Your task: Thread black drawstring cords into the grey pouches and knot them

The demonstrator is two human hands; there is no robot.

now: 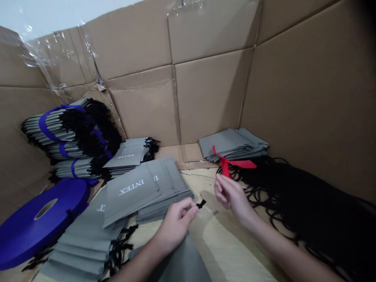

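Note:
Low in the middle, my left hand [179, 221] pinches a black drawstring [201, 203], whose short end sticks out past the thumb and fingertips. Beneath that hand and forearm lies a grey fabric pouch [188, 260], partly hidden. My right hand [232, 196] is raised a little to the right, its fingers curled together; whatever they may hold is hidden. Just beyond its fingertips is a red ribbon [239, 163], lying by the black cords. Left of my hands, a fanned stack of grey INTEX pouches [132, 192] rests on the wooden surface [227, 239].
Purple-banded pouch bundles [67, 133] are piled at the left, behind a purple ribbon roll [44, 219]. Pouches with black ties [79, 243] overlap in front. Flat grey pouches [232, 143] lie at the back, black cords [308, 207] at the right. Cardboard walls [211, 94] enclose everything.

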